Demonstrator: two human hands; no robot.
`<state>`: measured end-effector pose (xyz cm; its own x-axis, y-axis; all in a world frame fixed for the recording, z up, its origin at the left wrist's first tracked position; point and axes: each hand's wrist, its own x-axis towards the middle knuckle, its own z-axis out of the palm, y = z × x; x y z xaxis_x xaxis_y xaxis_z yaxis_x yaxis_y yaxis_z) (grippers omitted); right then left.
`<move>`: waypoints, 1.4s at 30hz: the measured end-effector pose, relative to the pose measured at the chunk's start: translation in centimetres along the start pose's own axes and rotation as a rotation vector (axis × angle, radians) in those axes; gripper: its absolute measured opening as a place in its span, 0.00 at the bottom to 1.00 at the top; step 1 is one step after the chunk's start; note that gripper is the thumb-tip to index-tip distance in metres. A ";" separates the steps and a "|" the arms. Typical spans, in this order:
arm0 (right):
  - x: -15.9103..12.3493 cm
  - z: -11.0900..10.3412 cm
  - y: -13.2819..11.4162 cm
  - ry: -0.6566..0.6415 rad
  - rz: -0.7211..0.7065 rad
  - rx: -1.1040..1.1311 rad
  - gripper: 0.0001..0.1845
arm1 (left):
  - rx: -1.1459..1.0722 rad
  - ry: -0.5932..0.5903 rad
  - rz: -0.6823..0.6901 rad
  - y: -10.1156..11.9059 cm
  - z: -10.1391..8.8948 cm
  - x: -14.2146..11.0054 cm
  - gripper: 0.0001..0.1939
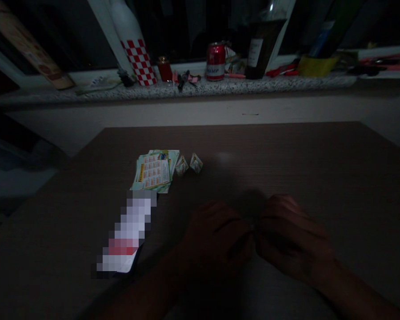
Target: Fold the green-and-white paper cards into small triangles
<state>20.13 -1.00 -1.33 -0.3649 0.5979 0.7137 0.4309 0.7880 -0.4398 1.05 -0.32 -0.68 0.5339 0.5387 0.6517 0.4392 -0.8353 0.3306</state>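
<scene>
Low over the table, my left hand (220,235) is closed, its fingertips pressed together in a pinch. My right hand (291,235) is closed too, and its fingertips almost meet the left ones. Only a tiny pale speck shows between them; deep shadow hides what they pinch. Beyond my left hand lie two small folded paper pieces, one on the left (182,166) and one on the right (196,163). Beside these sits a loose stack of printed green and white paper slips (153,173).
A lit phone (133,231), its screen pixelated, lies left of my left arm on the wooden table (303,155). Behind, the speckled windowsill (166,92) holds a red-and-white checkered bottle (140,60), a red can (215,61), a dark bottle (256,55) and a yellow container (316,66).
</scene>
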 end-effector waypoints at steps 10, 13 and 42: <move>0.0 0.0 0.0 -0.016 0.095 -0.043 0.08 | 0.077 -0.023 0.135 0.1 -0.2 -0.4 0.01; 0.1 -0.1 0.3 -0.021 0.149 -0.078 0.07 | 0.085 -0.007 0.155 0.0 -0.5 -0.5 0.03; -1.4 0.8 2.3 -0.211 0.467 0.089 0.04 | -0.468 -0.238 -0.898 -2.7 1.3 -0.4 0.09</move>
<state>21.00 0.09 -3.79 -0.3124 0.8983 0.3090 0.5193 0.4339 -0.7363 0.54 1.88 -2.70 0.3002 0.9485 -0.1007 0.4483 -0.0471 0.8926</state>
